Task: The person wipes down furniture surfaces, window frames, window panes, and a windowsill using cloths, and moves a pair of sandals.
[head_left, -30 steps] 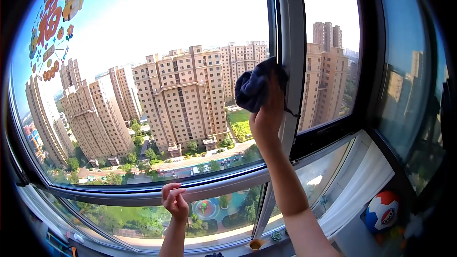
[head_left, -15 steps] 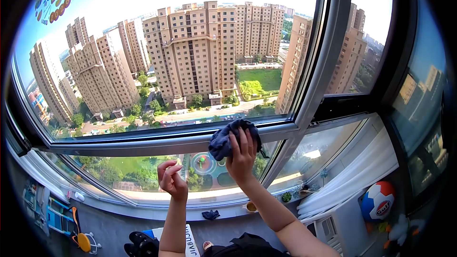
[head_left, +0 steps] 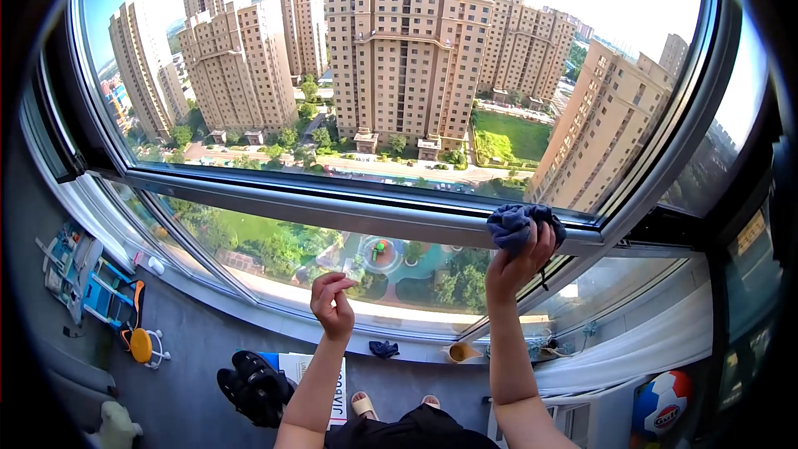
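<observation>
My right hand [head_left: 517, 273] grips a bunched dark blue cloth [head_left: 510, 226] and presses it on the grey window rail [head_left: 374, 219], close to the lower right corner of the large upper pane. Part of the cloth hangs down past my wrist side. Lower and to the left, my left hand [head_left: 332, 306] is held up in front of the lower pane [head_left: 416, 303]. Its fingers are curled in toward the thumb, and nothing shows in them.
On the sill below lies a small dark cloth [head_left: 383, 349], with a tan pot [head_left: 459, 353] to its right. Black bags or shoes [head_left: 253, 387] and a white box [head_left: 303, 366] are on the floor. A white curtain [head_left: 640, 349] and a ball [head_left: 662, 403] are at right, a yellow stool [head_left: 143, 347] at left.
My right hand has slid the cloth rightward along the rail toward the frame's corner. The view has turned right and tilted down. My left hand stays raised and curled.
</observation>
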Demonstrator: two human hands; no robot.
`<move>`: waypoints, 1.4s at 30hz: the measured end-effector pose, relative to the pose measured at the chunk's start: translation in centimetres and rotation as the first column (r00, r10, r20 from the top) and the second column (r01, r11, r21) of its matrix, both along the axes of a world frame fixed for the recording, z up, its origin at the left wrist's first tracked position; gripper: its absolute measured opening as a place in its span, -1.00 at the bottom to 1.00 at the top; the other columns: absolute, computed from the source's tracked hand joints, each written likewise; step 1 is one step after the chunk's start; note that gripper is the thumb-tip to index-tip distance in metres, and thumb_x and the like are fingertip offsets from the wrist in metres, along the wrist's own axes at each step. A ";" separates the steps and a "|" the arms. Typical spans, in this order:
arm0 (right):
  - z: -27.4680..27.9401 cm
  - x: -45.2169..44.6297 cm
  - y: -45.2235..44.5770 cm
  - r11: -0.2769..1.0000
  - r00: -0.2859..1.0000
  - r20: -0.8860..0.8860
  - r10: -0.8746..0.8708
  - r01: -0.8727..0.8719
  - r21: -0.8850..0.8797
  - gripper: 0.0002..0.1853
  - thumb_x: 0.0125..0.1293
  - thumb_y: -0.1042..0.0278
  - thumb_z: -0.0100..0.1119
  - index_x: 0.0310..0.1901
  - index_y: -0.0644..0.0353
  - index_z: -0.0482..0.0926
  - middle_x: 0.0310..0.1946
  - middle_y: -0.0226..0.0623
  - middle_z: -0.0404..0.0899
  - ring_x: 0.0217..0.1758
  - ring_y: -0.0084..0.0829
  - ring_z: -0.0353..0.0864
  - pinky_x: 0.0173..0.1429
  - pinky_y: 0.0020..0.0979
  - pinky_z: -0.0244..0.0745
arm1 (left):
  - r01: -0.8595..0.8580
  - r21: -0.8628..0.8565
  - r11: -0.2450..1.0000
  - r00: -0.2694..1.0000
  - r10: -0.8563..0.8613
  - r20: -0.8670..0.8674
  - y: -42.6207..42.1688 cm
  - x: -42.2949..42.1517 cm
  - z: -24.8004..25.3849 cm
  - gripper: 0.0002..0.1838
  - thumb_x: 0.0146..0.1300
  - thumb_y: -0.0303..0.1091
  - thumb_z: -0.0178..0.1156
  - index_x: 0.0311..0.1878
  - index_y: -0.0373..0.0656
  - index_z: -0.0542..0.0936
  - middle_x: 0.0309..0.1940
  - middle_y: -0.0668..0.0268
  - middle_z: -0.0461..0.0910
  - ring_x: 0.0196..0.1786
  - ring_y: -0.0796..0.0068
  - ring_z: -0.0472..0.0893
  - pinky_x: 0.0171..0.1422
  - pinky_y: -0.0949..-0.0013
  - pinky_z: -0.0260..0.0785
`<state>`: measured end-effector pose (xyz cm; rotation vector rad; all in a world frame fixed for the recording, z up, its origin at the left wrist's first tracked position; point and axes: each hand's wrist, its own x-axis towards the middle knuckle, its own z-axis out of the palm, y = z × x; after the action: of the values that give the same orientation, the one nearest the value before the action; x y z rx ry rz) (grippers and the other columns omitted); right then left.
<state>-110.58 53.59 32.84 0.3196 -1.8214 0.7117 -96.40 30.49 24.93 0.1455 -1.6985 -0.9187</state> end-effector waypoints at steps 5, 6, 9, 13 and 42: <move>-0.9 2.9 -11.5 0.969 0.985 0.022 0.173 -0.175 0.174 -0.48 0.08 0.20 0.08 0.15 0.03 0.38 0.13 -0.04 0.26 0.26 0.04 0.19 0.37 0.14 -0.18 | -0.072 0.043 0.996 0.997 0.070 0.033 -2.9 2.4 -1.8 -0.82 0.04 -0.72 0.02 -0.45 -0.24 0.56 -0.33 0.18 0.55 -0.21 0.27 0.55 -0.14 0.39 0.40; -1.0 3.5 -13.9 0.962 0.981 0.015 0.191 -0.190 0.197 -0.47 0.08 0.18 0.10 0.15 -0.01 0.38 0.14 -0.06 0.27 0.27 0.03 0.19 0.38 0.12 -0.20 | -0.082 0.060 0.995 0.996 0.080 0.039 -3.5 2.8 -2.3 -0.82 0.05 -0.71 0.02 -0.45 -0.24 0.56 -0.33 0.18 0.56 -0.21 0.27 0.55 -0.14 0.40 0.40; -1.2 5.4 -20.8 0.919 0.961 0.026 0.274 -0.269 0.287 -0.44 0.08 -0.01 0.20 0.16 -0.15 0.43 0.20 -0.18 0.28 0.29 -0.09 0.22 0.41 0.02 -0.20 | -0.122 0.087 0.989 0.991 0.118 0.055 -5.6 4.3 -3.1 -0.83 0.06 -0.69 0.04 -0.45 -0.22 0.58 -0.33 0.19 0.56 -0.21 0.29 0.56 -0.14 0.39 0.41; -0.9 8.0 -32.0 0.832 0.882 -0.032 0.471 -0.431 0.350 -0.51 0.07 0.14 0.20 0.12 -0.23 0.48 0.20 -0.26 0.33 0.28 -0.19 0.29 0.39 -0.08 -0.07 | -0.162 0.103 0.981 0.986 0.156 0.057 -8.7 6.6 -3.0 -0.83 0.06 -0.69 0.03 -0.46 -0.23 0.58 -0.34 0.19 0.56 -0.22 0.27 0.57 -0.12 0.37 0.42; -28.4 35.6 -20.0 -0.194 -0.664 0.609 0.433 -0.729 -0.657 -0.38 0.04 0.43 0.13 0.22 0.26 0.31 0.25 -0.03 0.26 0.36 -0.05 0.19 0.36 -0.24 0.15 | -0.185 0.957 0.225 0.980 0.108 0.165 -2.4 34.2 -24.0 -0.49 0.10 -0.44 0.18 0.16 -0.25 0.38 -0.01 0.23 0.51 0.04 0.44 0.51 0.19 0.39 0.33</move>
<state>-75.01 33.57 4.40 2.5065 -2.2848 2.1668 -62.21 28.13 0.96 1.1970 -0.8438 -1.7438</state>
